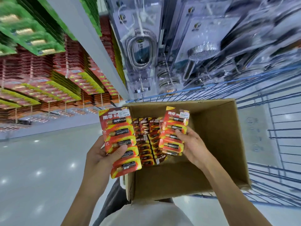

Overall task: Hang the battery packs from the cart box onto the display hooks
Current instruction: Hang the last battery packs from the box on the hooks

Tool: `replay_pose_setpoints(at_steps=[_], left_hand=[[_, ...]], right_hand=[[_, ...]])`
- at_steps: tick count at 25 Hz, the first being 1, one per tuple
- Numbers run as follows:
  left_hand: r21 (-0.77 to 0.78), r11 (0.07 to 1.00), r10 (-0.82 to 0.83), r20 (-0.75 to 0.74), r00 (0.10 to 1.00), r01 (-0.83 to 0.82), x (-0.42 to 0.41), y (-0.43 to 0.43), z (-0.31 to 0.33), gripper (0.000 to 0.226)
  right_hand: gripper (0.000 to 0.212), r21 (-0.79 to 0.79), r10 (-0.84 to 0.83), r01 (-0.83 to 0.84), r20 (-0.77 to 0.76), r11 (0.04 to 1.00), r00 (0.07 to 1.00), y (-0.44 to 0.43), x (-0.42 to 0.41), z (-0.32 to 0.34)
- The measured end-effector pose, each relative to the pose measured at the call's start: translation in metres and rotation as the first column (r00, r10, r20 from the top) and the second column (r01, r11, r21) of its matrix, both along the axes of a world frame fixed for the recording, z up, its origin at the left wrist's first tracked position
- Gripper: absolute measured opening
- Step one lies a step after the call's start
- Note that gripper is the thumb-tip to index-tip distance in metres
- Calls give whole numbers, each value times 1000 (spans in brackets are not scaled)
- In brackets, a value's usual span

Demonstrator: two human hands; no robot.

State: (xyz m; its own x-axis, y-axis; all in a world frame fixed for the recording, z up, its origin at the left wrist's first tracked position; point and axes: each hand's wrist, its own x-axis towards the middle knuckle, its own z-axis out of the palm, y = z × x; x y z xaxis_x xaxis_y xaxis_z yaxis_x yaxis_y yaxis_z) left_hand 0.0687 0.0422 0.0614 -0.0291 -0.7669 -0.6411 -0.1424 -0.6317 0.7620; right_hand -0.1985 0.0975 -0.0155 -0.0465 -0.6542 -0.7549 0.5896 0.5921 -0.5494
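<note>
Head view is looking down into a cardboard box (216, 136) sitting in a blue wire cart (276, 160). The left hand (104, 154) is holding a red-and-yellow battery strip (121, 142) just outside the box's left wall, thumb curled over its front and fingers behind it. The strip is standing with its long axis running up and slightly left, header end away from the person; each battery in it is lying crosswise. Its header is carrying large white Chinese characters, and a white price sticker is reading "12.00"; round marks on the left edge are reading "5号".

The right hand (193, 149) is reaching inside the box and gripping a second strip (175, 132) — thumb across the front, fingers wrapped behind. That strip is tilting up and to the right, header away from the person, with the same characters and a blurred price sticker at the top.

More strips (148, 144) are lying flat in rows on the box floor between the two hands.

Red and yellow packs (65, 82) are hanging on the display at left, green packs (32, 30) above them — all blurred. Packaged shower heads (200, 51) are hanging beyond the cart.
</note>
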Motion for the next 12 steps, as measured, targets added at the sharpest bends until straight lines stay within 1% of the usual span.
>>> replay_pose_setpoints(at_steps=[2, 4, 7, 10, 12], left_hand=[[-23, 1000, 0, -33, 999, 0, -1, -2, 12, 40], [-55, 998, -5, -67, 998, 1, 2, -3, 27, 38], [-84, 996, 4, -160, 987, -17, 15, -7, 50, 35], [-111, 993, 14, -262, 965, -45, 49, -11, 71, 41], [-135, 988, 31, -300, 953, -74, 83, -14, 82, 39]], right_hand=[[35, -52, 12, -12, -1, 999, 1000, 0, 1, 37], [35, -102, 25, -27, -17, 994, 1000, -4, 10, 72], [33, -163, 27, -36, -56, 986, 998, -12, 37, 118], [33, -217, 17, -34, -79, 976, 997, -19, 80, 155], [36, -244, 2, -24, -91, 969, 996, -24, 115, 175]])
